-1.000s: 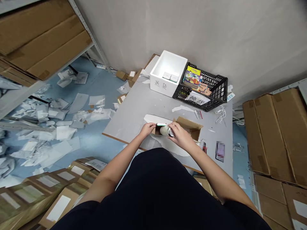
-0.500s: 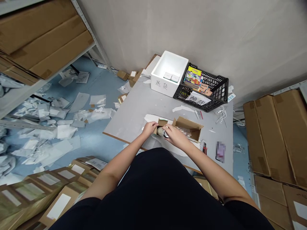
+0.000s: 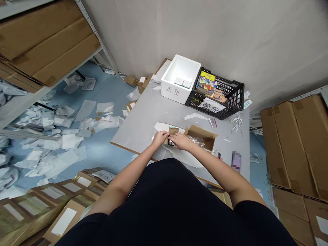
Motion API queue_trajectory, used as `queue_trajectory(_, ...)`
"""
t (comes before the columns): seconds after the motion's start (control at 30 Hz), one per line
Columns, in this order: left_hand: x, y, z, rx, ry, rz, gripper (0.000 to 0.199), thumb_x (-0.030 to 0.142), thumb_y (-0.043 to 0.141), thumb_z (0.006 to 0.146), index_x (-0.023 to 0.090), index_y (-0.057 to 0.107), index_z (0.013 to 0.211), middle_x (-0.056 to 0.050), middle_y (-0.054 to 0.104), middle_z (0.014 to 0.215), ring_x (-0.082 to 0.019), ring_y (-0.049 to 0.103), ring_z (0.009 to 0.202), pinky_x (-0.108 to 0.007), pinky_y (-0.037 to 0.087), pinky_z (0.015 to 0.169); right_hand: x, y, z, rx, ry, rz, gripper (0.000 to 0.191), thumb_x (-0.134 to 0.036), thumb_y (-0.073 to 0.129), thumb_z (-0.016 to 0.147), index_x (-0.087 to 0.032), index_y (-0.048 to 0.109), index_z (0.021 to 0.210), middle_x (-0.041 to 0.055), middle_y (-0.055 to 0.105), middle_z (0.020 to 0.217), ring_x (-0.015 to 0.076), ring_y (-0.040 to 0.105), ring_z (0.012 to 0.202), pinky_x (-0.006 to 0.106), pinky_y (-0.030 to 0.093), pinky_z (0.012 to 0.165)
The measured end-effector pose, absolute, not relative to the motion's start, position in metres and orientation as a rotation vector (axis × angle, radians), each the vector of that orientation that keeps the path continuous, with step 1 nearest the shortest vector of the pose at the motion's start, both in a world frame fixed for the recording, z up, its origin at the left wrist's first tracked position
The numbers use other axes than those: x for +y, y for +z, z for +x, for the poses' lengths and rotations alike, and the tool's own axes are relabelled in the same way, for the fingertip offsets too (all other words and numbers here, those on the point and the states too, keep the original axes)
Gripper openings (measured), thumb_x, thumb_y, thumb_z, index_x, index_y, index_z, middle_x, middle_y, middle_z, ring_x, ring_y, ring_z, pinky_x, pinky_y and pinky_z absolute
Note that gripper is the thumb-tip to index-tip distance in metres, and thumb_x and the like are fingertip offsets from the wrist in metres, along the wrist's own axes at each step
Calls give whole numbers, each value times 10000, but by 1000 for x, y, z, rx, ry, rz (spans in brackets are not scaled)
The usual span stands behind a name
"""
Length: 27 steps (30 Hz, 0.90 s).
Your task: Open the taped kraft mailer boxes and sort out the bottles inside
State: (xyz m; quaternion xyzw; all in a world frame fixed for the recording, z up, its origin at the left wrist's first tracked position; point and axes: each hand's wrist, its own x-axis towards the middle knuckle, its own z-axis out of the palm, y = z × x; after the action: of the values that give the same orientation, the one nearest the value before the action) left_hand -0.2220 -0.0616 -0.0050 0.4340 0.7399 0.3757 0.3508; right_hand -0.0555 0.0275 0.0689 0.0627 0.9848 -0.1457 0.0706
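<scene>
At the table's front, my left hand point(image 3: 161, 137) pinches the left edge of a small open cardboard box point(image 3: 173, 130). My right hand point(image 3: 180, 140) lies over that box, its fingers curled on a silver-capped container point(image 3: 171, 142). Only the shiny round end of the container shows; the box and my fingers hide the rest. Just right of my right hand stands a larger open cardboard box point(image 3: 210, 143) with clear plastic wrap point(image 3: 197, 140) inside. White paper point(image 3: 188, 158) lies under and in front of the boxes.
At the back of the table point(image 3: 143, 128) stand a white foam box point(image 3: 174, 94) and a black crate point(image 3: 239, 99) with booklets point(image 3: 207, 82). A cutter point(image 3: 219, 156), a blurred phone-like item point(image 3: 236, 161) and a white cable point(image 3: 237, 122) lie right. Cartons and scattered packaging surround the table.
The silver-capped container has gone down into the small box under my right hand, which has shifted slightly. My left hand keeps its place at the box's edge.
</scene>
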Motion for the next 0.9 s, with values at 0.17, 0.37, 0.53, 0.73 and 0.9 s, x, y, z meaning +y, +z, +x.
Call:
queue_trajectory(0.17,-62,-5,-225,1922,988,1087,258,357,520,844,190,716,817,-20,724,823,-165,637,792,-242,471,716,20,56,-52,3021,-473,317,492,-144,550,863,-200,489,1347,138,534,1360,285,492,1195,457,416,954)
queue_trajectory(0.37,-69,2,-218,1684,1152,852,329,401,507,874,160,671,1027,-27,671,754,-134,613,597,-236,493,549,-13,41,-35,3163,-973,1299,463,-211,506,874,-225,490,1337,150,462,1356,283,427,1294,495,381,1059)
queue_trajectory(0.53,-78,3,-209,1569,1257,726,433,358,556,854,149,577,1233,-42,650,850,-121,619,627,-240,523,555,-24,24,-33,2867,-1595,1814,434,-277,458,892,-200,462,1319,157,472,1290,237,515,1200,424,495,960)
queue_trajectory(0.73,-89,6,-206,1514,1254,877,521,354,451,912,186,447,1404,-41,653,912,-121,616,709,-245,530,620,-12,12,-39,2478,-2092,1641,552,-377,436,918,-223,339,1439,91,541,1117,170,624,880,327,586,723)
queue_trajectory(0.9,-93,9,-208,1671,1150,1203,428,411,530,902,204,602,1269,-55,668,971,-151,618,819,-266,518,743,-1,15,-35,2706,-1840,1481,390,-373,522,899,-214,584,1250,69,587,1039,173,611,865,327,552,796)
